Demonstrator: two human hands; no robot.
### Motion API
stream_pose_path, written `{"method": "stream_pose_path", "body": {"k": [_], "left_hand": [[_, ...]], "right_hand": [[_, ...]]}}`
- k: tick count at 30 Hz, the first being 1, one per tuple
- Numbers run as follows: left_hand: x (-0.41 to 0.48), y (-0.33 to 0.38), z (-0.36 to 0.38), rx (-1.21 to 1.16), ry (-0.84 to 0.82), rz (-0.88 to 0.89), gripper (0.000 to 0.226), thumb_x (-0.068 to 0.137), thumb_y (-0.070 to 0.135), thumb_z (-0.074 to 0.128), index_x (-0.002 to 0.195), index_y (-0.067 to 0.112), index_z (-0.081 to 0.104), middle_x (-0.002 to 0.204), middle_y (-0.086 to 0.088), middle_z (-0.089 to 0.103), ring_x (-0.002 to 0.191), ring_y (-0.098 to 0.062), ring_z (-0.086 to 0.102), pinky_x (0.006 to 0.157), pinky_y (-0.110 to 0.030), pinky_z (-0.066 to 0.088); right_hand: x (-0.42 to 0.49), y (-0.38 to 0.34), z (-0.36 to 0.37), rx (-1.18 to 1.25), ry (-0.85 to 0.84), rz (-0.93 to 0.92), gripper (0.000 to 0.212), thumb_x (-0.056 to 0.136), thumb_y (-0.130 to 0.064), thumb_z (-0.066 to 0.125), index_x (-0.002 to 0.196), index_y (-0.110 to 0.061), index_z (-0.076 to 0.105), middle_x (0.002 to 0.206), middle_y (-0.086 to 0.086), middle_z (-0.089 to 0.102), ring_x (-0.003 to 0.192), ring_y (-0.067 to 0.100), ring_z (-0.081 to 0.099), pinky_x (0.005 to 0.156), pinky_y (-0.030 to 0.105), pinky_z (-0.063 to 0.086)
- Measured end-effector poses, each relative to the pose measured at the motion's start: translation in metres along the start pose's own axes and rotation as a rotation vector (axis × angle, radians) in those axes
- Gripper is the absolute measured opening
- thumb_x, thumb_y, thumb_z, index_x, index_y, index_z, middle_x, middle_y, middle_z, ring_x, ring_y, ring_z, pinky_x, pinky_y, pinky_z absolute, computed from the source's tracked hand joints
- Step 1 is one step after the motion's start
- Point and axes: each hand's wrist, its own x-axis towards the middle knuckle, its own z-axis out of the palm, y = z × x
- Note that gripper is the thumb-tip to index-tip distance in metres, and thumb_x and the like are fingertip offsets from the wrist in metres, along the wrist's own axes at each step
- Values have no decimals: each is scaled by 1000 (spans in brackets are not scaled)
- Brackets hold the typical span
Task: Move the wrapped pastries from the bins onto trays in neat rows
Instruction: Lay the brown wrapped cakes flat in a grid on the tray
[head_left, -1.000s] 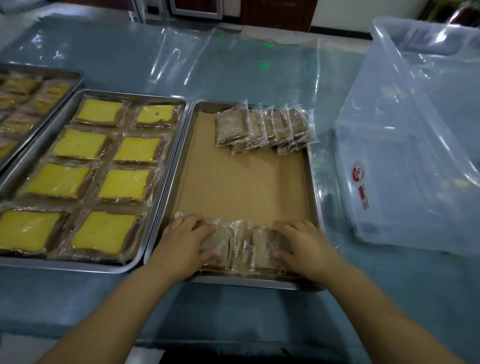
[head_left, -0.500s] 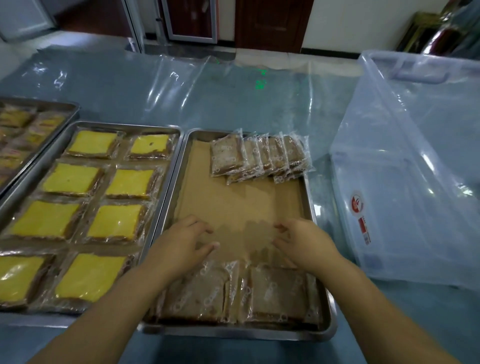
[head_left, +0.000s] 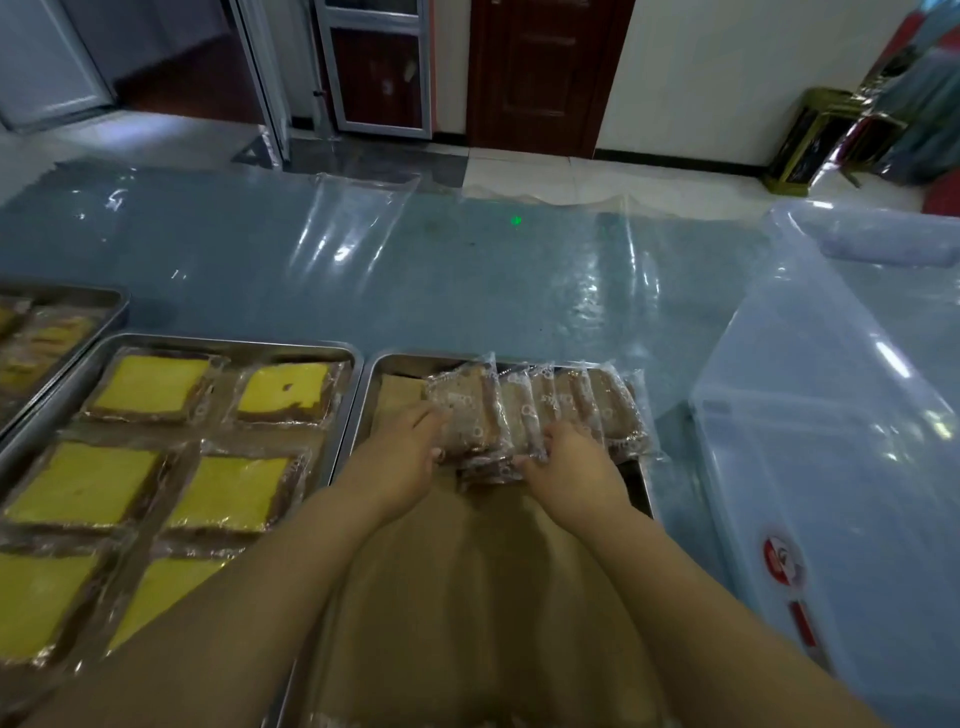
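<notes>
At the centre of the frame, pastries: we see brown wrapped pastries (head_left: 524, 410), flat squares in crinkly clear film, overlapping in one row at the far end of the steel tray (head_left: 370, 395).
Liner: matte brown paper (head_left: 467, 571) covers the tray's bottom.
Second tray (head_left: 223, 344): left of frame, glossy-wrapped yellow cake slices (head_left: 150, 387) in two columns (a third tray (head_left: 106, 299) peeks in at the left edge).
Bin: translucent plastic bin (head_left: 831, 415), right of frame, just beside the steel tray.
Surface: blue table (head_left: 467, 280) under shiny, wrinkled film.
Room: pale tiled floor (head_left: 519, 171) and a dark wooden door (head_left: 540, 73) along the top.
Left hand (head_left: 400, 460): we see its fingers curled on the row's leftmost packet.
Right hand (head_left: 571, 462): fingers curled over the packets' near edges, mid-row.
</notes>
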Motion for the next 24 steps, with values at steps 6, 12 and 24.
{"method": "stream_pose_path", "body": {"k": [6,12,24], "left_hand": [[5,-7,16,45,-239,-25,57,99,30,39,149,27,12,157,5,7,144,-21,6,115,-33,10],[-27,1,23,132,-169,15,57,95,42,44,146,25,26,152,-1,27,143,-22,8,117,-35,10],[-114,33,32,306,-81,60,48,89,58,41,112,21,62,127,-6,49,114,-27,48,92,-37,38]], "right_hand": [[8,1,7,122,-33,54,38,90,-22,61,125,-11,49,114,7,61,88,15,55,74,27,47],[-9,12,4,320,53,19,32,92,-3,48,120,-17,57,102,-3,60,75,6,57,59,15,46],[-80,55,-11,470,316,-11,38,92,3,38,93,-30,59,97,-6,59,83,-1,56,62,9,42]]}}
